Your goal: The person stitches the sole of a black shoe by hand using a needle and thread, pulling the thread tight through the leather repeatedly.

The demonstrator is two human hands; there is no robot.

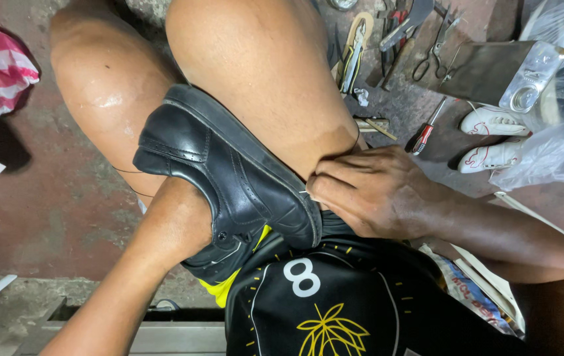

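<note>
black leather shoe (pixel 229 178) lying on its side across the person's lap, between the knees. right hand (pixel 374 191) closed at the shoe's heel edge, fingertips pinched on something too small to make out. left hand hidden inside the shoe; its state cannot be told. beyond the shoe: scissors (pixel 433 49), red-handled tool (pixel 425 132), white shoes (pixel 493 138).

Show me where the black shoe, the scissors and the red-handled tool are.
black shoe (pixel 242 178), head view, on its upper.
scissors (pixel 435 49), head view, near the pivot.
red-handled tool (pixel 423 137), head view, on the red handle.
</note>
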